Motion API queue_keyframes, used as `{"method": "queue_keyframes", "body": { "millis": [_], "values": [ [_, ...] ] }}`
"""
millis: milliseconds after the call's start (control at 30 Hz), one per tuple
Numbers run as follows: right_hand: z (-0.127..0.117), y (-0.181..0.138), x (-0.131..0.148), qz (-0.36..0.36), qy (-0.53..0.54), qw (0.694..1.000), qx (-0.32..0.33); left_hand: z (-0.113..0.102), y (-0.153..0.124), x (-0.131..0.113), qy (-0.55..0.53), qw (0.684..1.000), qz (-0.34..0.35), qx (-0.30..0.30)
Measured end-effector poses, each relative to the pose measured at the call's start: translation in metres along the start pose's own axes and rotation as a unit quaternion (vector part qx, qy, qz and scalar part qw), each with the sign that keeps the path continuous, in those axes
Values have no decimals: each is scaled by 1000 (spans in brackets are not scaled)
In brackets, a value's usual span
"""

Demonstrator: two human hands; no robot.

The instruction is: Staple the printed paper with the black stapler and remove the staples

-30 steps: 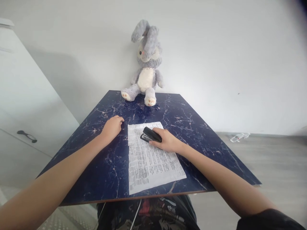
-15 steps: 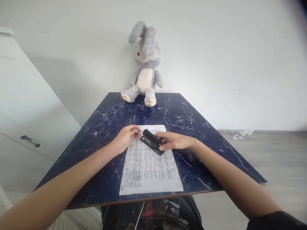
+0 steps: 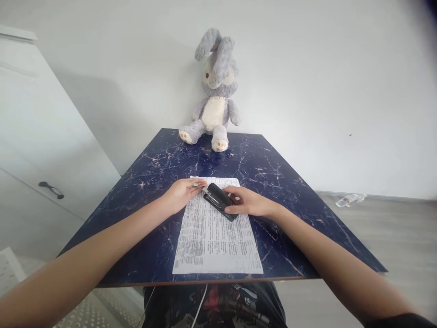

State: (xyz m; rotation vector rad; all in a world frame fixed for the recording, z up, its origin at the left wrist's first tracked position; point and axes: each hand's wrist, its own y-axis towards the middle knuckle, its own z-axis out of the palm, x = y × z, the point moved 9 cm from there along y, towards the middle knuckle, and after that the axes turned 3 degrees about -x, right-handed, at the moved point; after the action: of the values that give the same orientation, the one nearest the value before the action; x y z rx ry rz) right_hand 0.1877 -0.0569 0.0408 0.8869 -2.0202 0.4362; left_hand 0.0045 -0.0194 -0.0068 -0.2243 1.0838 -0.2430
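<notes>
A black stapler (image 3: pixel 220 197) lies at a slant on a printed sheet of paper (image 3: pixel 218 255), its top arm raised and a metal part jutting from its front end. My right hand (image 3: pixel 246 201) grips the stapler's rear from the right, thumb on the near side. At the stapler's front left, my left hand (image 3: pixel 186 193) pinches a small silver piece (image 3: pixel 195 185) that looks like a strip of staples. The left fingertips reach the jutting metal part; whether they touch it is hard to make out.
The dark blue marbled table (image 3: pixel 143 237) carries a grey plush rabbit (image 3: pixel 216 95) at its far edge, against the wall. A white cabinet (image 3: pixel 44 136) stands at the left. Clear plastic packaging (image 3: pixel 350 199) lies on the floor at the right.
My left hand has moved nearer to the stapler's front, fingers more stretched toward it. A metal part now juts out there. The whole view has shifted slightly.
</notes>
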Motion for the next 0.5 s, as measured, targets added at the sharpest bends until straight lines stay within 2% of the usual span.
{"method": "queue_keyframes", "body": {
  "millis": [100, 233, 300, 367, 433, 500],
  "values": [
    [1, 3, 9, -17, -129, 986, -104, 0, 0, 0, -12, 1000, -5, 2],
    [7, -2, 19, -61, -245, 952, -173, -2, 0, 2, -26, 999, -20, 5],
    [6, -7, 27, -99, -342, 911, -205, 1, -2, 5, -41, 998, -38, 23],
    [7, -10, 34, -132, -459, 850, -221, 5, -5, 9, -53, 996, -60, 46],
    [12, -10, 39, -152, -547, 797, -209, 9, -8, 13, -56, 994, -79, 58],
    [17, -9, 43, -161, -593, 766, -190, 11, -10, 16, -55, 993, -90, 55]
  ]
}}
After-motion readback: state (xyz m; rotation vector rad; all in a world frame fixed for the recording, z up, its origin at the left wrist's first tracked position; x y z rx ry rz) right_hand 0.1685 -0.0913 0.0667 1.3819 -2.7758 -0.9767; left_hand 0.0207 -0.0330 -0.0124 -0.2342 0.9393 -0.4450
